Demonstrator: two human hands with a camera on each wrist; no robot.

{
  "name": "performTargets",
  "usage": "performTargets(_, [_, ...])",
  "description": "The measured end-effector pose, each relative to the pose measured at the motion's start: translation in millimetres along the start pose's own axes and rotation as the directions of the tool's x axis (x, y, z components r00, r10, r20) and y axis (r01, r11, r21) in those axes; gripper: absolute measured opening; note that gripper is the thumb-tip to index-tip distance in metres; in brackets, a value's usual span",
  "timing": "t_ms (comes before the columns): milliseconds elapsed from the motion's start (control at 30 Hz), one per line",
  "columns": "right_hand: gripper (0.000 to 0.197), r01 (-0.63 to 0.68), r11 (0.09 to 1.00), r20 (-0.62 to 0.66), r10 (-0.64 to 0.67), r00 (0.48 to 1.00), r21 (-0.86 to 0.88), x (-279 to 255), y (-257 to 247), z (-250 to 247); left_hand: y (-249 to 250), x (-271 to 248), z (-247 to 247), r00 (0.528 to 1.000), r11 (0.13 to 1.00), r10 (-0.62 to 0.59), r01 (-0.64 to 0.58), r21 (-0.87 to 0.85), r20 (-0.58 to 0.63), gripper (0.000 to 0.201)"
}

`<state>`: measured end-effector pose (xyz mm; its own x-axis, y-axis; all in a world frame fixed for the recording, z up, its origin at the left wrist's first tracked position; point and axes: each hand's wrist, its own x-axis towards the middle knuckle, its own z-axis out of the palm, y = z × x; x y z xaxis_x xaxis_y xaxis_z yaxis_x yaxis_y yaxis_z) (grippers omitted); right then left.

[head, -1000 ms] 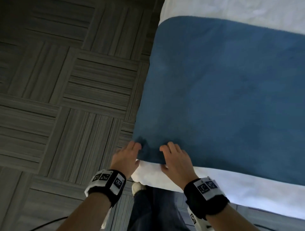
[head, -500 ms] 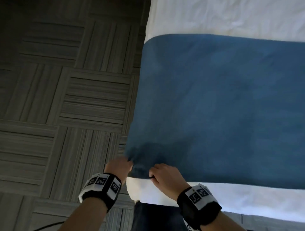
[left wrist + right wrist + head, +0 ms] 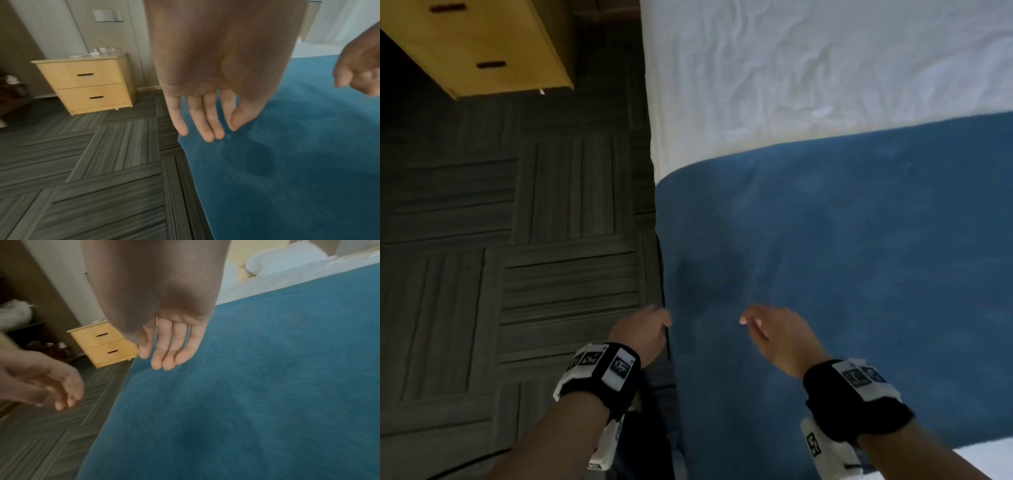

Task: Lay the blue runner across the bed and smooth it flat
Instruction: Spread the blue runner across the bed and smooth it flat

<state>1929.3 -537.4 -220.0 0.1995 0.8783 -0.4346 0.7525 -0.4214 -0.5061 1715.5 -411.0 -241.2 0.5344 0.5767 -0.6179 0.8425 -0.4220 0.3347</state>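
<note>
We see the blue runner [image 3: 842, 274] lying across the bed [image 3: 808, 75], its near end draping over the bed's side edge next to the dark patterned floor [image 3: 500, 257]. Our left hand [image 3: 642, 334] hovers right at that edge, fingers loosely extended and holding nothing; from the left wrist view its fingers [image 3: 197, 116] hang relaxed just above the cloth. Our right hand [image 3: 777, 337] floats over the runner, fingers [image 3: 170, 347] straight, together and empty. A faint darker dent marks the fabric between the hands. A wooden two-drawer nightstand [image 3: 88, 84] stands against the wall beyond the bed.
</note>
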Motion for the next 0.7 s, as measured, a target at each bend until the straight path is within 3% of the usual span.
performTargets(200, [0.020, -0.248, 0.957, -0.128, 0.268, 0.955, 0.152, 75, -61, -9, -49, 37, -67, 0.980, 0.980, 0.190, -0.193, 0.050, 0.051, 0.027])
performTargets(433, [0.021, -0.289, 0.941, -0.185, 0.320, 0.929, 0.176, 134, -110, -29, -99, 67, -129, 0.983, 0.983, 0.181, -0.181, 0.005, 0.003, 0.027])
performTargets(700, [0.021, -0.343, 0.915, -0.251, 0.390, 0.886, 0.212, 163, -95, -43, -89, 112, -152, 0.984, 0.984, 0.180, -0.180, -0.003, -0.003, 0.028])
